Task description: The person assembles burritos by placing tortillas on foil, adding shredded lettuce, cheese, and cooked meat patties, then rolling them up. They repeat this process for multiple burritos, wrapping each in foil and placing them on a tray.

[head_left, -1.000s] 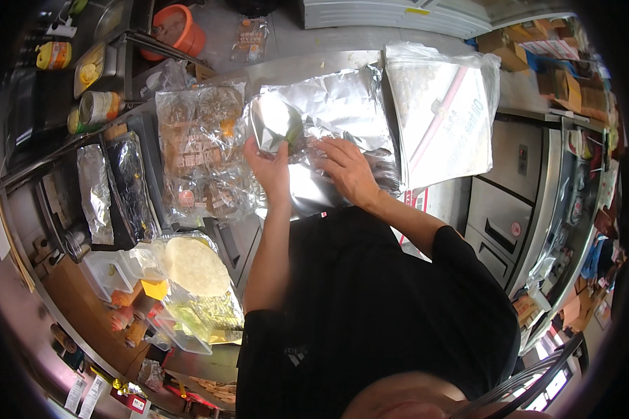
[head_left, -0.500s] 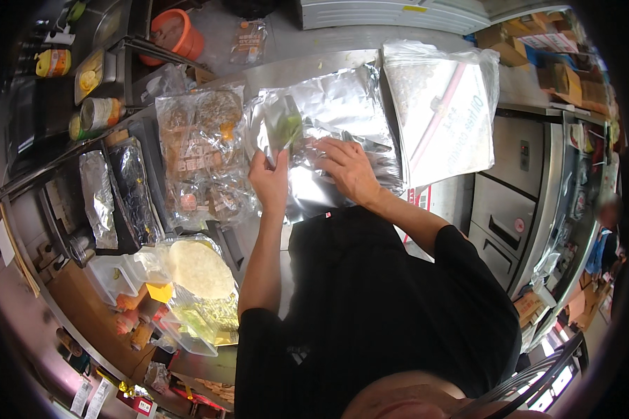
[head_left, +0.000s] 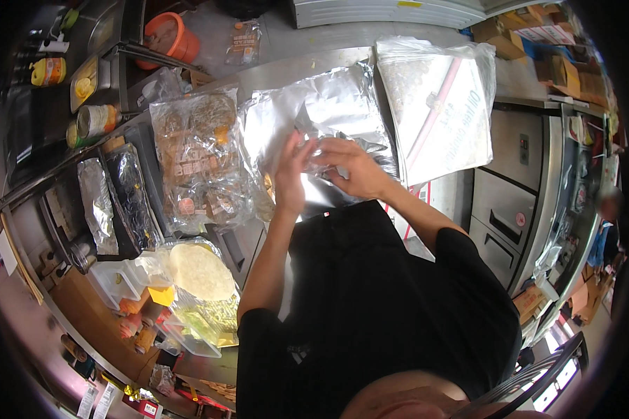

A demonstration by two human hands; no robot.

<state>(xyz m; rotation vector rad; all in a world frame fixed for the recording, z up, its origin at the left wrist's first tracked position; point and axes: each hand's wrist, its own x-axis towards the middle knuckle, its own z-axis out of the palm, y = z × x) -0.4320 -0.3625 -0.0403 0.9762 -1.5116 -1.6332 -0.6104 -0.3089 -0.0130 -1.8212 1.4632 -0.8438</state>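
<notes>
A shiny sheet of aluminium foil lies on the metal counter in front of me. My left hand is over its near left part, fingers drawn together at a raised fold of the foil. Close beside it, my right hand is curled, thumb tucked under, gripping the same crumpled fold. The two sets of fingertips almost meet. Whatever lies inside the fold is hidden by foil and fingers.
Left of the foil are clear bags of brown bread. A stack of white plastic-wrapped sheets lies to the right. Nearer left, pale round flatbreads sit by clear containers. An orange bucket stands beyond the counter.
My left hand has moved right and up, toward my right hand. The green thing seen at the foil's left part is now out of sight, and the foil there looks turned over.
</notes>
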